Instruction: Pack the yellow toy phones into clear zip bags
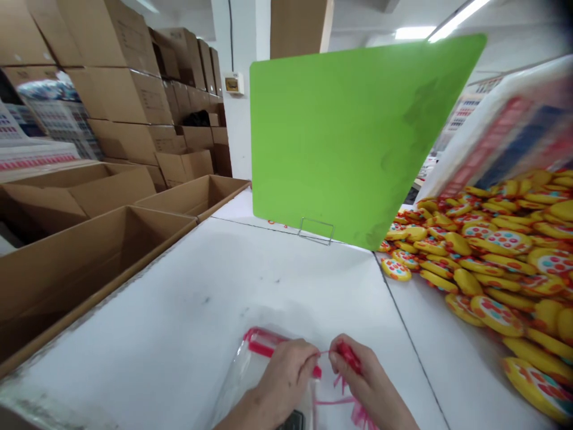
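Observation:
A clear plastic pouch [237, 376] with a pink-red band along its top lies on the white table in front of me. My left hand [289, 373] rests over the pouch, its fingers closed on one end of a thin pink strip [324, 352]. The strip runs taut across to my right hand [364, 379], which is closed around a bunch of pink strips [349, 356]. More pink strips [363, 416] hang or lie below that hand. A dark patch [293, 421] shows on the pouch under my left wrist.
An upright green board [349, 137] stands at the table's [179, 310] far side, with a wire holder [316, 232] at its foot. Yellow printed oval pieces [496, 269] are heaped on the right. Open cardboard boxes [89, 263] line the left edge, and stacked cartons [129, 95] rise behind.

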The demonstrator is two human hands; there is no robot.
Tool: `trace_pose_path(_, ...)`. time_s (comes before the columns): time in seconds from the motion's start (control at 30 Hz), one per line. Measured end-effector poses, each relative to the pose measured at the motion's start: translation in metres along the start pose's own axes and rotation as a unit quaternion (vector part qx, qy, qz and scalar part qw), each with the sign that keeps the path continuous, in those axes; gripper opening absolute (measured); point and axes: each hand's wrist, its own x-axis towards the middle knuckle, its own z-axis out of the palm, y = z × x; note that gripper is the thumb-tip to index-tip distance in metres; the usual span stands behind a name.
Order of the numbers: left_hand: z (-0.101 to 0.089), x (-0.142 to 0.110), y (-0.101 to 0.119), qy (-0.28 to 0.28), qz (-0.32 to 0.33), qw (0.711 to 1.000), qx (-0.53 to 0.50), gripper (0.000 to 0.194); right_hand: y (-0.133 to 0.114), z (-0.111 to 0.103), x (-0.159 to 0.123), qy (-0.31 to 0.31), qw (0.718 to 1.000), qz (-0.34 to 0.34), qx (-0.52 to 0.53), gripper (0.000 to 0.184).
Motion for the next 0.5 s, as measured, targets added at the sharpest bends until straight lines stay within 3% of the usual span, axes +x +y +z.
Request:
trace_pose_path(0.07,0.003,0.002,0.002,0.003,-0.01,1.0,-0.028,0.032,-0.003,0.006,0.004,0.045,0.992,0.008,0.12,0.028)
trace_pose_path(0.17,0.007,0.001,0.005,0.002,-0.036,0.996,-0.078,0.035,-0.004,0.02,0.008,0.102,0.952,0.027,0.288,0.03)
trace_pose_path(0.27,0.0,-0.004,0.002,0.016,-0.075,0.988,-0.133,0.028,-0.005,0.027,0.009,0.118,0.925,0.033,0.359,0.034)
trace_pose_path(0.33,-0.009,-0.008,-0.003,0.06,-0.101,0.977,-0.176,0.015,-0.008,0.026,0.008,0.102,0.911,0.047,0.396,0.033)
trace_pose_path(0.43,-0.016,-0.01,-0.009,0.129,-0.144,0.945,-0.264,0.034,-0.019,0.023,0.012,0.07,0.85,0.084,0.516,0.031)
trace_pose_path(0.5,-0.009,-0.011,-0.011,0.115,-0.178,0.921,-0.328,0.046,-0.03,0.027,0.017,0.055,0.803,0.104,0.584,0.034)
